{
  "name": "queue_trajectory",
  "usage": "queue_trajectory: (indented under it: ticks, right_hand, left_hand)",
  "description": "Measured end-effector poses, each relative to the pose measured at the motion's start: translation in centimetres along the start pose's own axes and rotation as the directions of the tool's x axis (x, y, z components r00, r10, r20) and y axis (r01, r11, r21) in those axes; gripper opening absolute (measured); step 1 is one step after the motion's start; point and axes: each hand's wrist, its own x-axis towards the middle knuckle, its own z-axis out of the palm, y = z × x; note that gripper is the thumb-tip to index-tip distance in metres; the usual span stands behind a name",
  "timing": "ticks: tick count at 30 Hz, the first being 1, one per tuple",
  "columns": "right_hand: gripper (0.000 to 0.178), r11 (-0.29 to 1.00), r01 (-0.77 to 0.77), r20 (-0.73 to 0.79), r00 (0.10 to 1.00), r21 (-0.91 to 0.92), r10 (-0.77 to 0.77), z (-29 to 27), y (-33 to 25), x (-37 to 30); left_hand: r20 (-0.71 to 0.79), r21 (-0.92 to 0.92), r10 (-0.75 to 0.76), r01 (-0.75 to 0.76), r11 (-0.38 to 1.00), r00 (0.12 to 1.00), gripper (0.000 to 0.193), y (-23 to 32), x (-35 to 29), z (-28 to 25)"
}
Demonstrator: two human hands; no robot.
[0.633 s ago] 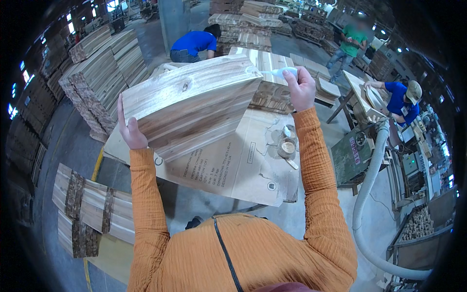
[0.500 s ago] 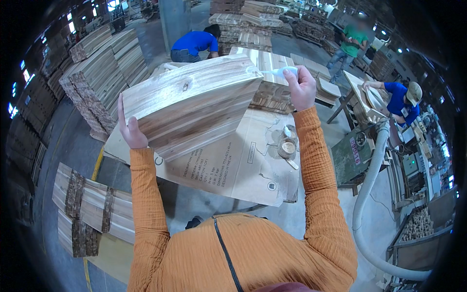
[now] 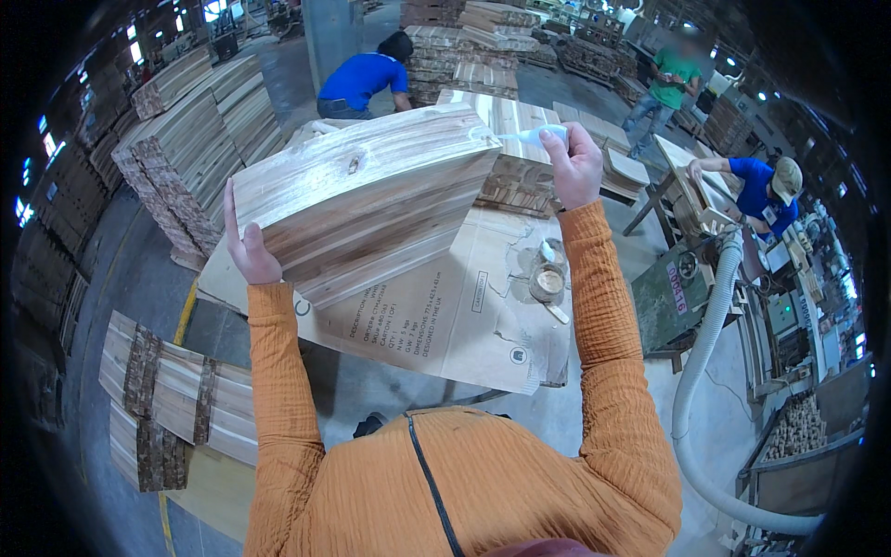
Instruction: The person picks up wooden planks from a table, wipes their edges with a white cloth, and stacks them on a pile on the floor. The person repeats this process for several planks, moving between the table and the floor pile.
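Observation:
A light-brown wooden board piece (image 3: 362,153) lies slanted in front of me, its striped top and broad front side showing. My left hand (image 3: 249,243) rests against its left end, fingers stretched up and thumb apart. In my right hand (image 3: 577,167) is a pale squeeze bottle (image 3: 535,136), gripped by closed fingers. The bottle's narrow tip points left and meets the top near the right corner, where a whitish wet patch (image 3: 483,135) shows. A dark knot mark (image 3: 354,164) sits mid-top.
Below the piece lies a printed cardboard sheet (image 3: 464,343), carrying a small round jar (image 3: 546,281) and a flat stick (image 3: 557,314). Wood stacks stand at left (image 3: 200,139) and lower left (image 3: 176,390). A grey hose (image 3: 696,371) curves at right. Several people are farther off.
Both my hands and the bottle stay almost in place. The blue-shirted person at the back has shifted slightly left, and the capped person at right has moved a hand.

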Motion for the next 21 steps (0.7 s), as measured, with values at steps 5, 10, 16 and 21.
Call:
queue_trajectory:
  ticks: [5, 10, 16, 21]
  right_hand:
    - [0.024, 1.0, -0.001, -0.01, 1.0, 0.008, 0.001, 0.0, -0.1, -0.2]
    - [0.024, 0.999, -0.029, 0.006, 1.0, 0.043, 0.029, 0.1, 0.3, -0.2]
    - [0.021, 0.99, -0.066, 0.02, 0.998, 0.124, 0.064, 0.3, 0.7, -0.4]
    - [0.014, 0.847, -0.223, 0.008, 0.968, 0.482, 0.251, -0.9, 1.9, -1.3]
  left_hand:
    - [-0.01, 0.011, -0.014, 0.014, 1.0, 1.0, 0.073, 0.5, -0.1, 0.2]
    - [-0.004, 0.007, -0.014, 0.014, 1.0, 1.0, 0.073, 0.8, 0.0, 0.3]
    - [-0.01, 0.005, -0.016, 0.016, 1.0, 1.0, 0.073, 0.4, 0.0, 0.2]
    - [-0.015, 0.042, 0.015, -0.015, 0.999, 1.0, 0.071, 0.2, 0.2, 0.3]
